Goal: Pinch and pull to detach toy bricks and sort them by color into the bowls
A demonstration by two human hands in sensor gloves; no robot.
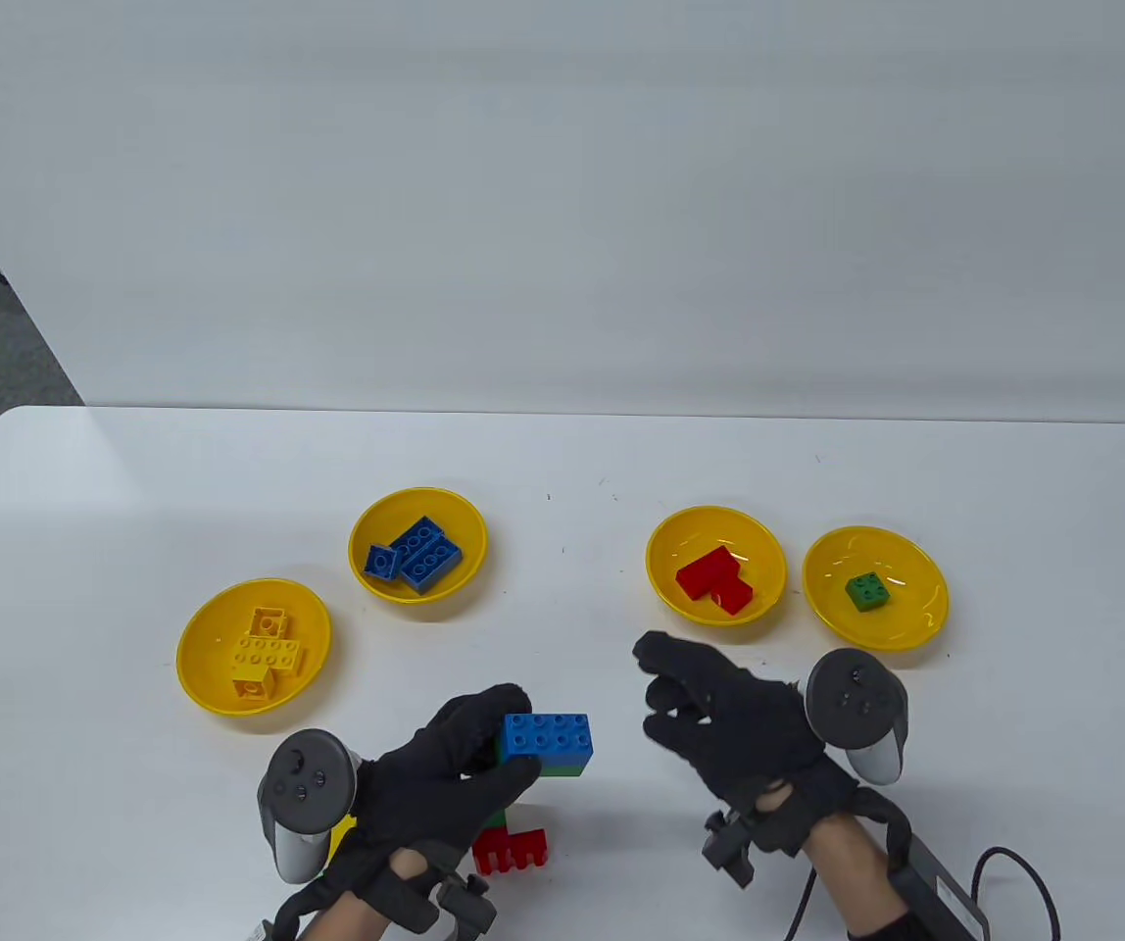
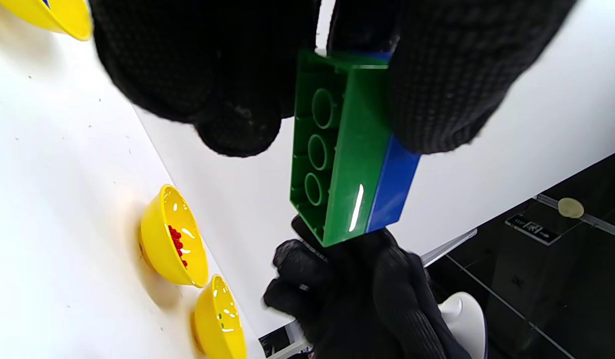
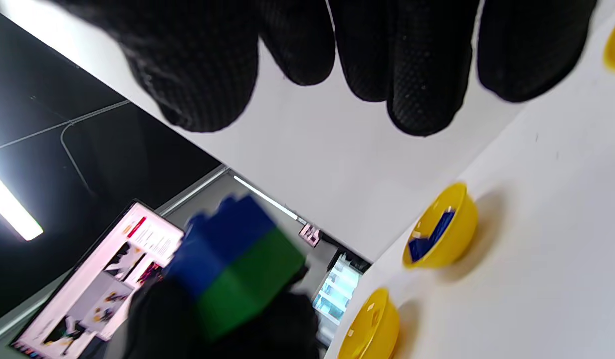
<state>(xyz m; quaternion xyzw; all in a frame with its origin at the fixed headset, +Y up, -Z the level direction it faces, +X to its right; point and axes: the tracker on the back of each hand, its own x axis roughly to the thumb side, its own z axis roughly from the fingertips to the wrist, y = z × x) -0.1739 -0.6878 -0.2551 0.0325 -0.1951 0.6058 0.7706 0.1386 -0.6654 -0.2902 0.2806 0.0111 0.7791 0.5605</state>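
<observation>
My left hand (image 1: 435, 774) pinches blue brick (image 1: 548, 735) stacked on green brick (image 2: 337, 149), lifted off table (image 1: 92, 510). My right hand (image 1: 719, 730) beside it, fingers loosely spread, holding nothing. Red brick (image 1: 511, 850) below. Beyond: four yellow bowls (image 1: 254, 647), each holding bricks of one colour.

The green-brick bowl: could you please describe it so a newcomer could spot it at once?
Four yellow bowls sit in a row across the white table. Take the rightmost bowl, beside the bowl of red bricks. It alone holds one small green brick.
</observation>
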